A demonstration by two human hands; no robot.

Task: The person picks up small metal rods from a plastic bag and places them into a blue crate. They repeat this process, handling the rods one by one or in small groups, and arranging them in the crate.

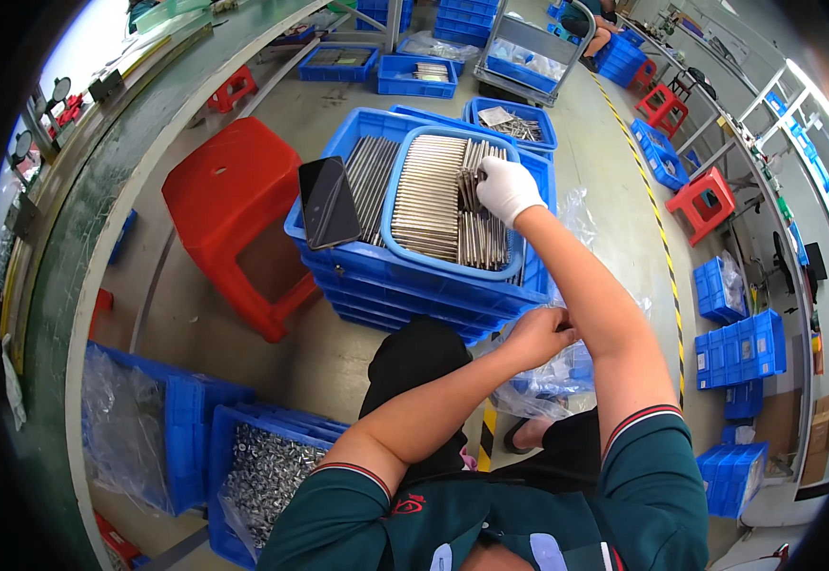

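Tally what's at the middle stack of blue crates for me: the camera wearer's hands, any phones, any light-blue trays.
Hands: 2 (white-gloved right hand, bare left hand)
Black smartphone: 1
Light-blue tray: 1
Total: 4

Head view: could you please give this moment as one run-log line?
right hand: gloved, at rods in tray; left hand: bare, near crates; phone: left of tray; stool: left of crates

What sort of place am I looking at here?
Probably a factory workshop for making or assembling metal parts: slim metal bars packed in rows, a heap of small metal fittings and yellow-and-black striped floor tape suggest it.
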